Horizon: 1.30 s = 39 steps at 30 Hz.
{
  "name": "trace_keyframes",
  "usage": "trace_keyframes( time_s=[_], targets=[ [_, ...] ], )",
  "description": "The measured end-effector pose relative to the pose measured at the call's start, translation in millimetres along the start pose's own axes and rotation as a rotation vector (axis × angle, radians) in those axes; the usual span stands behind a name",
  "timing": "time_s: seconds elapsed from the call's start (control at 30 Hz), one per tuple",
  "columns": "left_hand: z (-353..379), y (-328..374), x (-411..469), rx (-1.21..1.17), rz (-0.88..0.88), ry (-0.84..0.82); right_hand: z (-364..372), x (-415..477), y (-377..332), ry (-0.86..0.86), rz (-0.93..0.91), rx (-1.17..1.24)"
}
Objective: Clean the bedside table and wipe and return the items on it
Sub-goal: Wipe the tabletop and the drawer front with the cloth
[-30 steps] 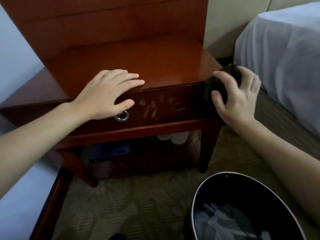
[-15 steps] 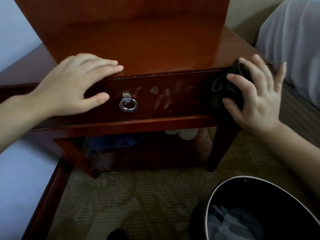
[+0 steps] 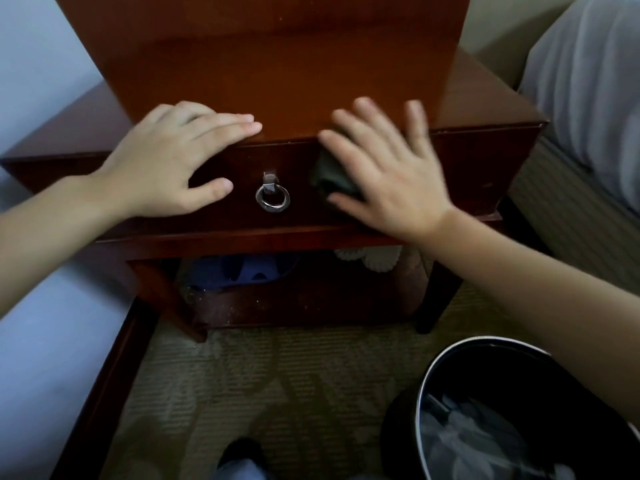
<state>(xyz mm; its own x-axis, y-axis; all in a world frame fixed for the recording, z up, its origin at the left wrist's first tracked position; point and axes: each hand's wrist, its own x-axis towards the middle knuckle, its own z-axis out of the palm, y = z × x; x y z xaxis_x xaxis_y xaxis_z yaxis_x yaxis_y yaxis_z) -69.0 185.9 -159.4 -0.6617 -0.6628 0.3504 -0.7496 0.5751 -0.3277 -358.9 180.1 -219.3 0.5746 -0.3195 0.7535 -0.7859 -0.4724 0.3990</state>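
The wooden bedside table fills the upper middle, its drawer front carrying a metal ring pull. My left hand rests flat over the table's front edge, left of the pull, fingers straight. My right hand, fingers spread and blurred, presses a dark cloth against the drawer front just right of the pull. Most of the cloth is hidden under the palm. The table top carries no items.
On the lower shelf lie a blue item and a white item. A black waste bin with crumpled paper stands at the lower right on the carpet. A white bed sits right, another bed's edge left.
My right hand has slid the cloth leftward along the drawer front, from its right corner to just beside the ring pull. The smudges on the drawer front are gone. My left hand stays put.
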Motion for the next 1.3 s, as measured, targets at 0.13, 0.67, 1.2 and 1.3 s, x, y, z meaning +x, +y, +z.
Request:
trace_keyframes(
  time_s=[0.13, 0.67, 1.2, 1.3],
  targets=[
    [1, 3, 1, -0.003, -0.021, 0.019, -22, -67, 60, -0.069, 0.337, -0.044],
    [0, 2, 1, -0.021, 0.002, 0.001, 18, 4, -36, -0.029, -0.138, -0.023],
    [-22, 70, 92, -0.056, 0.244, -0.091, -71, -42, 134, -0.217, 0.373, 0.614],
    [-22, 80, 105, -0.115, 0.229, -0.097, -79, -28, 147, -0.023, 0.573, 0.763]
  ],
)
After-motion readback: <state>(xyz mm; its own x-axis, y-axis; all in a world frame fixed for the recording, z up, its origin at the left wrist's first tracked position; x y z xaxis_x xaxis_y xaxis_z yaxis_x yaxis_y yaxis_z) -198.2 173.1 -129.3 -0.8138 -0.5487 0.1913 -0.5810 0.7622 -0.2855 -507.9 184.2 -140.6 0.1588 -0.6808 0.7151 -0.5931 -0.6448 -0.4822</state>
